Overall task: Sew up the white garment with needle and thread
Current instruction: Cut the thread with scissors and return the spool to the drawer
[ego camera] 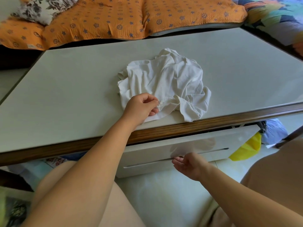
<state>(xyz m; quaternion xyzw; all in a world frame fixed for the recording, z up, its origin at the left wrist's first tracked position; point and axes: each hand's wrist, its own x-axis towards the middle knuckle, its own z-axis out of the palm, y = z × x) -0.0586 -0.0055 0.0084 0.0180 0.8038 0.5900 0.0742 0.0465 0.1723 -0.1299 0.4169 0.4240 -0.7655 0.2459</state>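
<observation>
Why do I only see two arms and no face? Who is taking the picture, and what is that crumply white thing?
There is no machine here, just a person. The camera sits on the person's head and looks down, so you see their arms and knees as if through their own eyes. This is the only picture.

The left hand reaches onto the table. Its fingers pinch the near edge of the white garment, a crumpled piece of clothing lying close to the table's front edge.

The right hand is lower down, in front of a white cabinet under the table. It is open and holds nothing.

I cannot spot a needle or thread; they may be too small to see. Behind the table lies an orange quilt.
</observation>
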